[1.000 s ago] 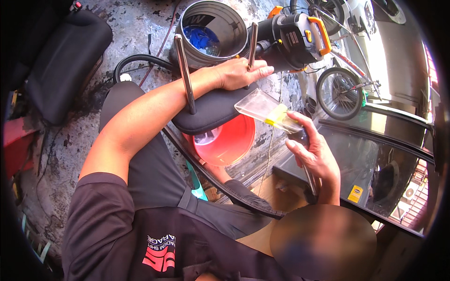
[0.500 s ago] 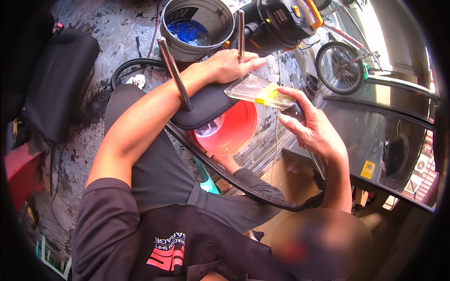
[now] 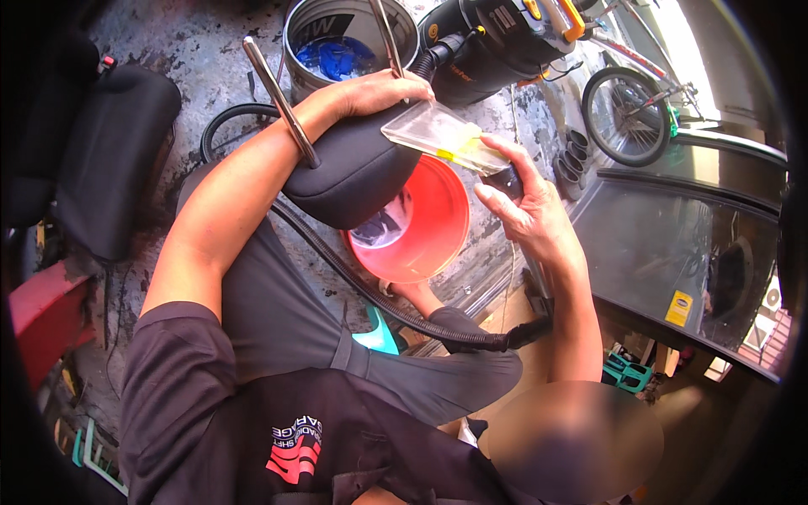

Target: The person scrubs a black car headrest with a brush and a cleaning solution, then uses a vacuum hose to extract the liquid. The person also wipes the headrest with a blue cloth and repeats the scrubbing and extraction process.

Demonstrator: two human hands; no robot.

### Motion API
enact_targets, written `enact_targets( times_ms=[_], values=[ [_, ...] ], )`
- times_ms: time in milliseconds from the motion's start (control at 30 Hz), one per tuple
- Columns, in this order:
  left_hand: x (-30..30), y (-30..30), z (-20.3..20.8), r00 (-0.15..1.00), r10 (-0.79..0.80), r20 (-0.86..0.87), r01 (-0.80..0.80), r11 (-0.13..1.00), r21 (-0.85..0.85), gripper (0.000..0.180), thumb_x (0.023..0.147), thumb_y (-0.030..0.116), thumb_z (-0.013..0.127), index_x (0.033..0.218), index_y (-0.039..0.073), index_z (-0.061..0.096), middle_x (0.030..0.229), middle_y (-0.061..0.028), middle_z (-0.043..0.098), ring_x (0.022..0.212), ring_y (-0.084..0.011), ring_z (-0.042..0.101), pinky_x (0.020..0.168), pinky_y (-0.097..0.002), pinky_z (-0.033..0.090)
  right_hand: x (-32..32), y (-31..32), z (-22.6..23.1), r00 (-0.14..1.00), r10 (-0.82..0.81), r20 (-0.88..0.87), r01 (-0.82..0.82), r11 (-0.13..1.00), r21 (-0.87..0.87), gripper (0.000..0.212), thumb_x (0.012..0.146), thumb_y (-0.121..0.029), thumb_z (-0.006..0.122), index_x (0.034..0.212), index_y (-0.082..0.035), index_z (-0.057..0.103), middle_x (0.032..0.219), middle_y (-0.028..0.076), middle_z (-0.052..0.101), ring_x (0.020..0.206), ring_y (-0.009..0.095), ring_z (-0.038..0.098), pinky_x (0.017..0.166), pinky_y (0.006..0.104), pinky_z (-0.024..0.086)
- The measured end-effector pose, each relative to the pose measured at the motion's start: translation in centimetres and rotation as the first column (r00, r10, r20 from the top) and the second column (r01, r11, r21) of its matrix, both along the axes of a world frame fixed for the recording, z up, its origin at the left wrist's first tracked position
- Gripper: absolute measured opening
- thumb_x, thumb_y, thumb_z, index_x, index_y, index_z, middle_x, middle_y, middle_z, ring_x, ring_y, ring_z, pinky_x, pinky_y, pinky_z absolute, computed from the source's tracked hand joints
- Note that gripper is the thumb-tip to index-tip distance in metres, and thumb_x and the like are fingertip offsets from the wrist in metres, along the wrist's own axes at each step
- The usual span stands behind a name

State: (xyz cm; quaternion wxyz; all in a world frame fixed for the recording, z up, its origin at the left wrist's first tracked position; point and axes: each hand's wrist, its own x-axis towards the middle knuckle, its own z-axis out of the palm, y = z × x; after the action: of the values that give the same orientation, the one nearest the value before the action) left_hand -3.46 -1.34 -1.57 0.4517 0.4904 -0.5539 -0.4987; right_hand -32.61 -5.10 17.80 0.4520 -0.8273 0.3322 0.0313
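A black padded car headrest (image 3: pixel 358 172) with two metal posts is held over a red bucket (image 3: pixel 450 231). My left hand (image 3: pixel 387 93) grips the headrest at its far side beside one post, and my forearm crosses its base by the other post. In my right hand (image 3: pixel 539 215) is a clear flat vacuum nozzle (image 3: pixel 421 133) with a yellow strip, held by its dark neck. The nozzle's wide end lies against the headrest's upper right edge. A black ribbed hose (image 3: pixel 341 273) curves across my lap toward my right arm.
A grey bucket (image 3: pixel 295 63) with something blue inside stands beyond the headrest, next to a black-and-orange vacuum (image 3: pixel 467 63). Black seat parts (image 3: pixel 118 160) lie at left. A bicycle (image 3: pixel 627 114) and a dark glass panel (image 3: pixel 648 244) are at right.
The headrest has shifted left and tipped so that more of its padded face shows. The nozzle has moved left with it. My left fingers, stretched out before, are now more curled.
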Motion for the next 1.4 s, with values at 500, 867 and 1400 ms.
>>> enact_targets(
  times_ms=[500, 867, 1400],
  values=[
    [3.4, 1.3, -4.8, 0.853, 0.177, -0.491, -0.045, 0.962, 0.269, 0.045, 0.112, 0.04, 0.055, 0.126, 0.002, 0.075, 0.118, -0.0066, 0.078, 0.107, -0.0136, 0.072, 0.099, -0.0296, 0.055, 1.3, -3.2, -6.6, 0.984, 0.069, 0.163, -0.084, 0.993, 0.085, 0.061, 0.102, -0.014, 0.077, 0.159, -0.016, 0.054, 0.136, 0.008, 0.074, 0.124, 0.015, 0.067, 0.11, 0.0344, 0.052],
    [3.9, 2.5, -4.9, 0.789, 0.263, -0.555, -0.059, 0.932, 0.359, 0.048, 0.109, 0.033, 0.051, 0.134, -0.002, 0.072, 0.128, -0.0141, 0.077, 0.118, -0.0228, 0.074, 0.11, -0.0362, 0.055, 1.2, -4.0, -11.1, 0.966, 0.089, 0.244, -0.123, 0.984, 0.128, 0.062, 0.102, -0.014, 0.077, 0.159, -0.018, 0.053, 0.128, 0.009, 0.078, 0.116, 0.016, 0.072, 0.104, 0.0354, 0.056],
    [5.5, 4.0, -6.4, 0.608, 0.454, -0.651, -0.063, 0.845, 0.53, 0.05, 0.11, 0.038, 0.048, 0.13, 0.001, 0.075, 0.117, -0.0122, 0.078, 0.11, -0.0241, 0.074, 0.101, -0.0387, 0.058, -6.2, -4.0, -17.7, 0.961, 0.075, 0.265, -0.127, 0.974, 0.188, 0.065, 0.1, -0.024, 0.079, 0.159, -0.017, 0.052, 0.13, 0.013, 0.078, 0.122, 0.025, 0.075, 0.11, 0.0398, 0.055]
  ],
)
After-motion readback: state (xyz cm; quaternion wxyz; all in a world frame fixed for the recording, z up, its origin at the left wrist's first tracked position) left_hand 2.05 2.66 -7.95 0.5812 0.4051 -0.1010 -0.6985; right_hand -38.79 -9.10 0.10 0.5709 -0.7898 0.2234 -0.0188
